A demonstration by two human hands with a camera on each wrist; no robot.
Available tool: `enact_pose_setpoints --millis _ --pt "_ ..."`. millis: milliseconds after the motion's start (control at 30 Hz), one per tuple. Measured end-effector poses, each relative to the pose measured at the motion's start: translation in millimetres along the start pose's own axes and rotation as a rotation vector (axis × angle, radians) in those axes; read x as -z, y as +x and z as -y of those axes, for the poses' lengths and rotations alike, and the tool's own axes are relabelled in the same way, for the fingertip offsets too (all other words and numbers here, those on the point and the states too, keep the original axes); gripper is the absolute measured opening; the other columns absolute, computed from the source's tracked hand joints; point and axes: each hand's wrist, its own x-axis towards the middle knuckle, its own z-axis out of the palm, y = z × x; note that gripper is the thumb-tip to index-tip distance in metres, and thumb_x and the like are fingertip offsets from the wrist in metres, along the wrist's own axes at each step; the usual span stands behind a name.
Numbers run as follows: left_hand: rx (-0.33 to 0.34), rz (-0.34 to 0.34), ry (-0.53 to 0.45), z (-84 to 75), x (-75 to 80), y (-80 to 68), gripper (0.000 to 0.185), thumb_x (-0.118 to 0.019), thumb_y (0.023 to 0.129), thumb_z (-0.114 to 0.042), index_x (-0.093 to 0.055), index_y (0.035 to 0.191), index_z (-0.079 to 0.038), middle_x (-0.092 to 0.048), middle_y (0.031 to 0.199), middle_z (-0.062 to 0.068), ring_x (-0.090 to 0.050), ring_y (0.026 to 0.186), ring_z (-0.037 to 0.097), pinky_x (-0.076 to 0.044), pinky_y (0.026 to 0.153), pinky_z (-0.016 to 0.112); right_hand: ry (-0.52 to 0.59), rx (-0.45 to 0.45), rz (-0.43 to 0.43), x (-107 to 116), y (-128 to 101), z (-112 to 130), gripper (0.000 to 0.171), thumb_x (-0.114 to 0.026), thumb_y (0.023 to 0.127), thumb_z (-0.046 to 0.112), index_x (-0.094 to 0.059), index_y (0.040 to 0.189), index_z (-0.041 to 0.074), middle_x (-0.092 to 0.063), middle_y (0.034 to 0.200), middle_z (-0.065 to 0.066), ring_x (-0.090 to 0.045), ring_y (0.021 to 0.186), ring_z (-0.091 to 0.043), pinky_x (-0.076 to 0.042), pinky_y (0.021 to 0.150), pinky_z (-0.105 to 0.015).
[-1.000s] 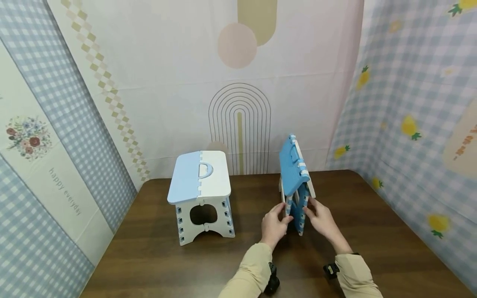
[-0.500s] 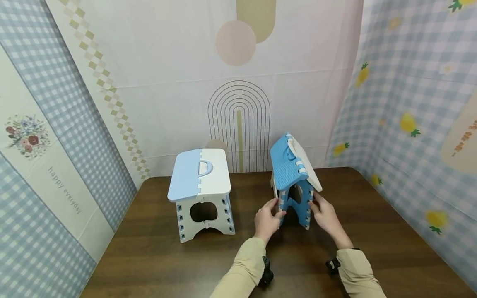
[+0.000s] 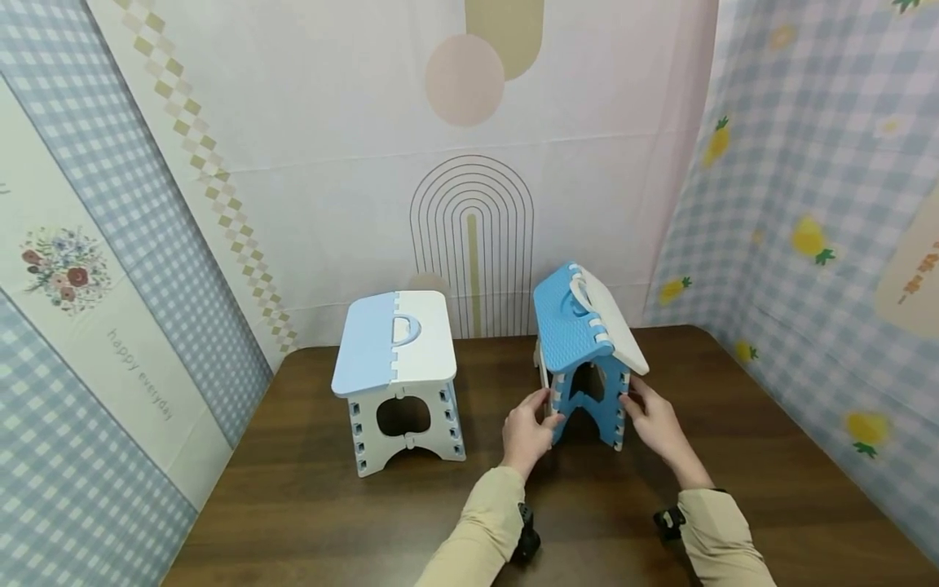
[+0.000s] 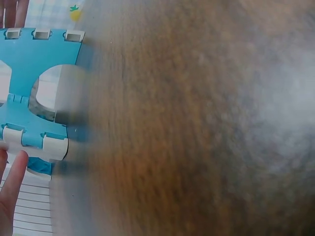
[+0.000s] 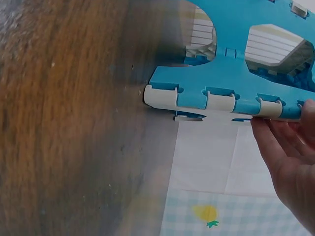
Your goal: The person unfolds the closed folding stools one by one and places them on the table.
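A bright blue and white folding step stool (image 3: 568, 334) stands partly unfolded at the right, its two seat halves peaked like a roof. Its white handle (image 3: 581, 292) sticks up at the ridge. My left hand (image 3: 526, 432) grips the left leg edge between thumb and fingers. On the opposite side, my right hand (image 3: 658, 420) pinches the right leg edge just under the white seat half. In the right wrist view, the fingers (image 5: 275, 147) lie along the hinged white side. The blue front panel (image 4: 44, 59) spreads between both hands in the left wrist view.
A second folding stool (image 3: 399, 342), pale blue and white, stands fully unfolded with a flat top on the left of the brown wooden table (image 3: 323, 522). Printed cloth hangs (image 3: 352, 204) close behind the table and along both sides.
The blue stool's legs have spread apart and its seat halves have widened from nearly folded to a peak. My right hand has moved right with its leg edge; my left shifted slightly left.
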Motion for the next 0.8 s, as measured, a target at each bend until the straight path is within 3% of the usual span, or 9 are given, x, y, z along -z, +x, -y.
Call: enact_pose_setpoints --millis 433,600,667,800 --pt "0.009 0.001 -0.015 2.0 -2.3 -0.3 0.043 -0.073 0.087 -0.026 -0.064 0.128 -0.019 -0.066 0.129 -0.001 -0.067 0.11 0.019 -0.055 0.09 0.039 -0.009 -0.032 -0.028 6 -3 -9 0.047 -0.044 0.104 0.016 -0.036 0.145 -0.006 -0.05 0.133 -0.035 -0.051 0.121 -0.051 -0.049 0.092 -0.06" --pt "0.012 0.007 -0.02 3.4 -0.6 1.4 0.043 -0.073 0.087 -0.027 -0.064 0.128 -0.019 -0.066 0.128 -0.002 -0.067 0.109 0.019 -0.055 0.089 0.039 0.047 -0.073 0.044 12 -2 -5 0.054 -0.044 0.104 0.025 -0.032 0.148 -0.004 -0.046 0.139 -0.034 -0.047 0.126 -0.049 -0.046 0.096 -0.06" --pt "0.038 0.047 -0.054 1.6 3.4 4.3 0.044 -0.073 0.087 -0.027 -0.063 0.129 -0.02 -0.066 0.129 0.0 -0.066 0.111 0.02 -0.054 0.09 0.039 0.105 -0.086 0.102 20 0 -4 0.057 -0.045 0.104 0.027 -0.029 0.149 -0.003 -0.042 0.143 -0.033 -0.044 0.129 -0.049 -0.044 0.098 -0.06" --pt "0.115 0.153 -0.199 -7.1 21.5 14.5 0.045 -0.071 0.085 -0.009 -0.062 0.13 -0.012 -0.064 0.131 0.01 -0.06 0.121 0.028 -0.051 0.096 0.043 0.19 -0.095 0.144 43 6 -4 0.055 -0.047 0.101 0.009 -0.026 0.15 -0.005 -0.04 0.144 -0.035 -0.047 0.129 -0.044 -0.046 0.101 -0.053"
